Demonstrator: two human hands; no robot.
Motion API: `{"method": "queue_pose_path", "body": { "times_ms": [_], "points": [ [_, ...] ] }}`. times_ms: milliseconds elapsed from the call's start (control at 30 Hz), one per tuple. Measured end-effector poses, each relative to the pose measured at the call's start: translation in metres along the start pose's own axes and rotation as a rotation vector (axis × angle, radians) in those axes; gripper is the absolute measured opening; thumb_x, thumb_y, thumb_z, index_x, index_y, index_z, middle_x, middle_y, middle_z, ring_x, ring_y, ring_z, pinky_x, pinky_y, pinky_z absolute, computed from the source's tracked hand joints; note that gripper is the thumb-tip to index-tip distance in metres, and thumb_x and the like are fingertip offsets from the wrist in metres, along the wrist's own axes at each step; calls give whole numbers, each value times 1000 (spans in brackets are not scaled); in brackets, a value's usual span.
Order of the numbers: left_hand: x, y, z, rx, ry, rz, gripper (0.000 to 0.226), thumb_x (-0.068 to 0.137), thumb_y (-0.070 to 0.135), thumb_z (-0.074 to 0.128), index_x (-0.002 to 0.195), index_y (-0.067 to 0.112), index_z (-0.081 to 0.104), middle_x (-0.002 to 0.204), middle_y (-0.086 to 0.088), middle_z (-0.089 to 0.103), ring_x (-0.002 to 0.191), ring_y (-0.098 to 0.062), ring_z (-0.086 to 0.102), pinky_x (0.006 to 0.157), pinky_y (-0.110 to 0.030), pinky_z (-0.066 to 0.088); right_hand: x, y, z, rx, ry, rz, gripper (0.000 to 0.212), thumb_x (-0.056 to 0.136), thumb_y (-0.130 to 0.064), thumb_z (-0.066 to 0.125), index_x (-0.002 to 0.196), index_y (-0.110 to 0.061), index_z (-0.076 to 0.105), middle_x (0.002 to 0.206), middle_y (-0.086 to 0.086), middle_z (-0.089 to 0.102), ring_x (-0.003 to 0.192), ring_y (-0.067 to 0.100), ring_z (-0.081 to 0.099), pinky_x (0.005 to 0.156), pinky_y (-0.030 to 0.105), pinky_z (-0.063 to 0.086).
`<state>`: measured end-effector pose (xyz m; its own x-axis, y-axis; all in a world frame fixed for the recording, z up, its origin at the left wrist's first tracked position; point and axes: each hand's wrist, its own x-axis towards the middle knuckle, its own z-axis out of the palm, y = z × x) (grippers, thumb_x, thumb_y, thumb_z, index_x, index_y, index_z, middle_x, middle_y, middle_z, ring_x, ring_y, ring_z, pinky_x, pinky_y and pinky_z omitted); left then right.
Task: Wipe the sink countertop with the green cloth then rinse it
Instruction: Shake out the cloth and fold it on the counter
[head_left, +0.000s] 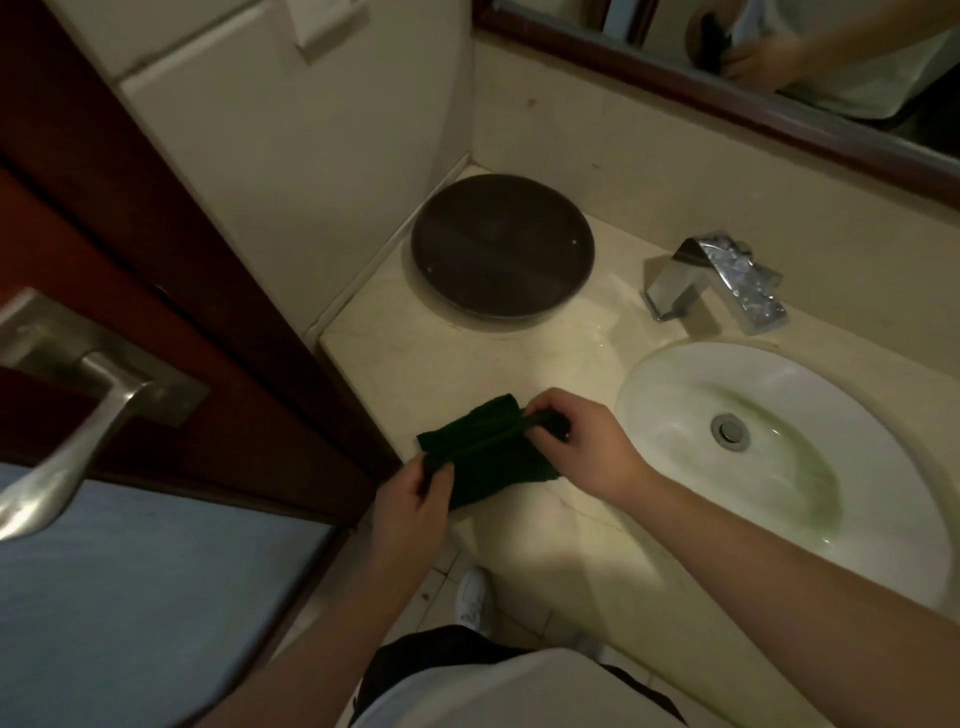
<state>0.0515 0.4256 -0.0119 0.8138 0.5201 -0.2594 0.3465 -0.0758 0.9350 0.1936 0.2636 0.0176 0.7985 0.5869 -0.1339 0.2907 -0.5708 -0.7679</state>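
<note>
A dark green cloth (485, 454) is held folded just above the cream countertop (415, 364), left of the basin. My left hand (413, 501) pinches its near left end. My right hand (582, 441) grips its far right end, fingers curled over a fold. The white oval sink (810, 452) with a metal drain (730, 430) lies to the right. A chrome faucet (717, 278) stands behind the basin, and no water is visible running from it.
A round dark tray (501, 244) sits at the back left of the countertop. A mirror with a dark wooden frame (727, 98) hangs above. A wooden door with a metal lever handle (78, 395) stands close on the left.
</note>
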Motion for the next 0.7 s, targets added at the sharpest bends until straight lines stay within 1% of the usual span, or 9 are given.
{"method": "queue_pose_path", "body": {
  "times_ms": [100, 167, 233, 300, 367, 433, 500, 600, 700],
  "points": [
    [18, 5, 2, 52, 95, -20, 13, 96, 19, 55, 90, 28, 62, 82, 5, 67, 70, 7, 60, 58, -11, 47, 29, -3, 10, -94, -10, 39, 13, 89, -21, 63, 102, -22, 66, 94, -10, 65, 86, 8, 61, 79, 21, 49],
    [26, 2, 3, 110, 121, -41, 7, 95, 22, 57, 90, 22, 61, 83, -1, 67, 69, 1, 60, 55, -10, 45, 43, -1, 16, -167, -19, 66, 15, 88, -23, 63, 102, -21, 65, 99, -4, 68, 91, 15, 62, 81, 27, 50],
    [29, 2, 3, 164, 137, -60, 2, 93, 20, 59, 93, 19, 60, 81, 2, 64, 72, -5, 59, 53, -8, 43, 50, 1, 20, -252, -39, 84, 17, 88, -25, 64, 105, -21, 65, 104, 1, 67, 95, 19, 62, 82, 31, 51],
    [28, 1, 4, 227, 163, -59, 16, 90, 20, 62, 106, 17, 58, 89, 7, 60, 80, -7, 57, 62, -11, 43, 53, 3, 22, -332, -42, 96, 22, 87, -25, 64, 108, -20, 64, 107, 3, 65, 94, 21, 62, 82, 35, 54],
    [27, -1, 5, 281, 190, -60, 35, 87, 21, 66, 119, 14, 53, 103, 7, 52, 93, -7, 52, 77, -19, 42, 52, 4, 23, -382, -57, 83, 30, 86, -26, 66, 115, -20, 63, 109, 3, 63, 96, 21, 62, 83, 36, 55],
    [27, -1, 5, 320, 208, -81, 48, 84, 23, 70, 126, 13, 49, 111, 4, 45, 98, -8, 47, 83, -21, 39, 51, 4, 22, -410, -104, 53, 38, 86, -27, 66, 123, -20, 60, 114, 3, 61, 100, 21, 62, 86, 35, 54],
    [28, -2, 3, 349, 200, -105, 55, 82, 26, 72, 130, 12, 48, 116, -2, 49, 102, -13, 50, 85, -24, 40, 52, 2, 21, -416, -179, 63, 40, 87, -27, 64, 127, -20, 57, 116, 4, 61, 102, 22, 62, 86, 33, 53],
    [36, -3, -1, 423, 128, -154, 52, 79, 29, 74, 123, 10, 53, 113, -6, 58, 104, -21, 58, 86, -33, 51, 51, 0, 20, -417, -282, 123, 33, 91, -24, 58, 122, -16, 59, 113, 5, 64, 100, 22, 61, 84, 32, 54],
    [39, 0, -5, 415, -40, -235, 33, 78, 25, 74, 104, 10, 59, 93, -3, 61, 87, -20, 62, 72, -35, 55, 46, -2, 20, -464, -342, 141, 26, 88, -25, 58, 111, -14, 62, 108, 5, 60, 99, 21, 58, 81, 30, 52]
  ]
}}
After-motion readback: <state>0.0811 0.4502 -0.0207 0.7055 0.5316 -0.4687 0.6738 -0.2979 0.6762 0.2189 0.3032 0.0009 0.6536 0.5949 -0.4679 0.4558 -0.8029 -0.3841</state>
